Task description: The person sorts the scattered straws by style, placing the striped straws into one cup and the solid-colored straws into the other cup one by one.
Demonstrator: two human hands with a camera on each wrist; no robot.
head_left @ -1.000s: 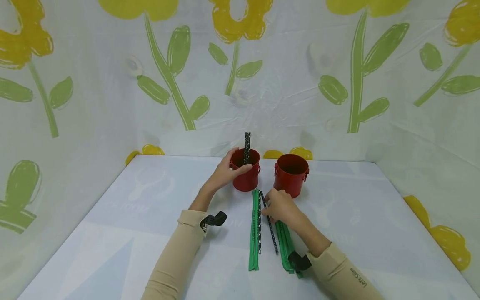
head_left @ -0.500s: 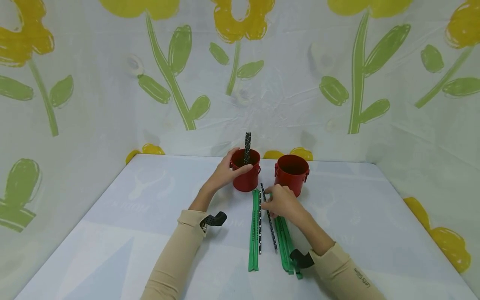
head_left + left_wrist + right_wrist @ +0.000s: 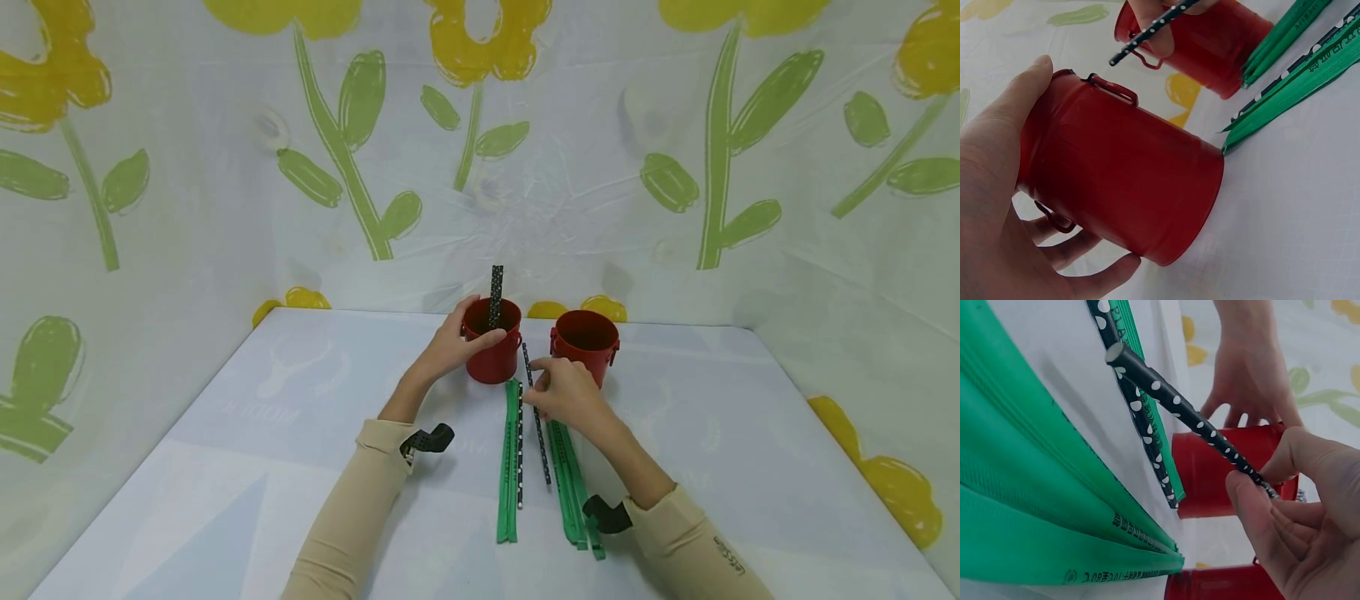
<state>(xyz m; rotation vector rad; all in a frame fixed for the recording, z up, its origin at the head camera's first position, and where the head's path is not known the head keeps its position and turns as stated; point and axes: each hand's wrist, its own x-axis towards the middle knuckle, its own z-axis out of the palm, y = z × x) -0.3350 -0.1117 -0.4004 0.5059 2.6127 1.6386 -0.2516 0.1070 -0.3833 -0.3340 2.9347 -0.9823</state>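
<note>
My left hand [image 3: 447, 344] grips the left red bucket [image 3: 491, 364] near its rim, thumb across the near side and fingers round the far side. Black white-dotted straws [image 3: 496, 292] stand upright in it. Between thumb and forefinger, my right hand [image 3: 572, 395] pinches a single black dotted straw [image 3: 1179, 402], raised at a slant above the table, in front of the buckets. Another dotted straw [image 3: 520, 458] lies on the table along the left green wrapped packets [image 3: 507, 483]. Under the right wrist lie more green packets [image 3: 568, 483].
A second red bucket [image 3: 588, 348] with side handles stands at the right, just behind my right hand; its inside looks dark. The white table [image 3: 285, 467] reaches back to a flower-printed curtain [image 3: 570, 208].
My right hand has moved slightly forward, away from me, carrying the pinched straw, whose far end now reaches beside the left bucket. The left hand has stayed on its bucket.
</note>
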